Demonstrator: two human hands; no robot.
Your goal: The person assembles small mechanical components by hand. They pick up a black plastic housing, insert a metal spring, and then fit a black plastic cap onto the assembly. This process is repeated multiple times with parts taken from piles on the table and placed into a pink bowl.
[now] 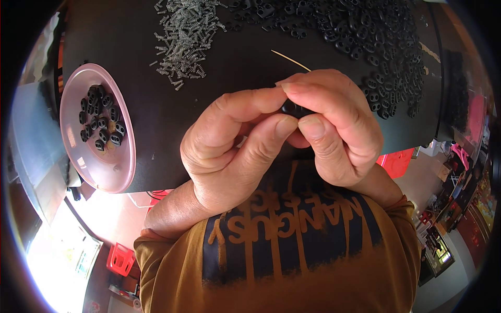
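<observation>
Both hands meet in front of my chest, fingertips pinched together round a small black cord lock part (295, 108). My left hand (229, 146) is closed, its thumb and forefinger on the part's left side. My right hand (339, 125) is closed on the right side of the same piece, and the fingers cover most of it. A thin pale stick (289, 60) juts out from behind the right fingers; its lower end is hidden, so whether the hand grips it is unclear.
A pile of small metal springs (188, 39) lies on the dark table (156, 125) beyond my left hand. Many black two-holed cord lock pieces (386, 62) spread over the far right. At the left, a pink bowl (70, 125) contains several black cord locks (99, 117).
</observation>
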